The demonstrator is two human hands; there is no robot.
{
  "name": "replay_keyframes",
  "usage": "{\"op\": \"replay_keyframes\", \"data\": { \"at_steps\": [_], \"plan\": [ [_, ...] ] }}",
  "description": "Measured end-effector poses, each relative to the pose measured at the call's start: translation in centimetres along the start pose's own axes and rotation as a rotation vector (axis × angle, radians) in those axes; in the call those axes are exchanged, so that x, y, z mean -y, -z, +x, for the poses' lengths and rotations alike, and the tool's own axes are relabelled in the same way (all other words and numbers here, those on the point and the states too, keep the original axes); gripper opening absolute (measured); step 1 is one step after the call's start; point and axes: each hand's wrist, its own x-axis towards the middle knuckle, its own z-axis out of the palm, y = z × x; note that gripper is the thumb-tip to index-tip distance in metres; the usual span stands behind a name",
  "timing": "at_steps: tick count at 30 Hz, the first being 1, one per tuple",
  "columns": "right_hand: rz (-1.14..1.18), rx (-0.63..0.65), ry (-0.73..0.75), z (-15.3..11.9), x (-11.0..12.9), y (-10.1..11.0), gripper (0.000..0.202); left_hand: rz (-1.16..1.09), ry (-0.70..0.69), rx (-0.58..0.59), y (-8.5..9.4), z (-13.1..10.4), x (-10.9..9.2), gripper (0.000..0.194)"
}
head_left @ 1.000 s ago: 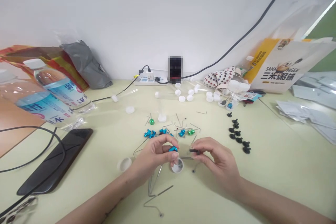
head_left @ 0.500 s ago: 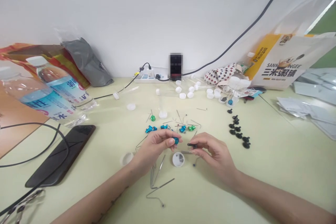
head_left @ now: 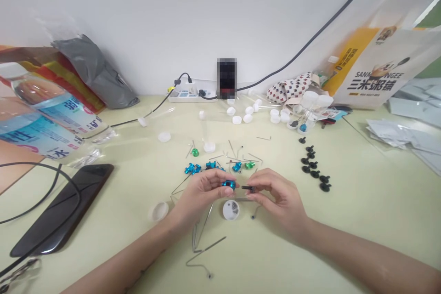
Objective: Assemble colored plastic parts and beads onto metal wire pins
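Observation:
My left hand (head_left: 201, 190) pinches a small blue metal fitting (head_left: 228, 185) between thumb and fingers. Just to its right, my right hand (head_left: 280, 196) grips a black thumbscrew (head_left: 248, 189), its shaft pointing left at the fitting with a small gap between them. Below the two hands sits a round white cap (head_left: 230, 210) with several tiny grey pieces inside. Behind my hands lie more blue fittings (head_left: 189, 168) and a green fitting (head_left: 250, 165) among thin metal rods. Several black thumbscrews (head_left: 313, 165) are scattered in a line to the right.
Bent metal rods (head_left: 206, 244) lie in front of me. A dark phone (head_left: 65, 211) and water bottles (head_left: 62, 119) are at the left. White caps (head_left: 237, 120), clear tubes and a power strip (head_left: 188, 96) stand at the back. A paper bag (head_left: 375, 73) stands back right.
The black thumbscrew has turned so that its shaft points more squarely at the blue fitting, and the fitting has rotated slightly in my left fingers. The camera view has shifted a little.

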Motion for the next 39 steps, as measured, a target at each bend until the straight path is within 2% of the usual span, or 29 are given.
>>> {"op": "replay_keyframes", "data": {
  "at_steps": [8,11,19,27,35,39],
  "plan": [
    [-0.053,-0.053,0.115,0.3,0.2,0.3,0.024,-0.02,-0.054,0.106,-0.9,1.4,-0.2,0.018],
    [-0.068,-0.051,0.157,0.4,0.0,0.5,0.026,-0.024,-0.064,0.083,-0.9,1.2,-0.3,0.017],
    [-0.096,0.034,0.287,0.0,0.5,0.9,0.034,0.031,-0.143,0.033,-1.0,-1.3,-1.0,0.018],
    [-0.148,0.023,0.353,-0.2,0.9,1.0,0.037,0.036,-0.126,0.032,-1.4,-2.0,-0.1,0.018],
    [-0.188,0.056,0.362,-0.5,1.4,1.1,0.035,0.004,-0.103,0.046,-1.8,-2.3,-0.1,0.017],
    [-0.211,0.065,0.377,-0.4,1.5,1.2,0.033,0.085,-0.141,0.035,-1.7,-2.2,-0.1,0.017]
  ]
}}
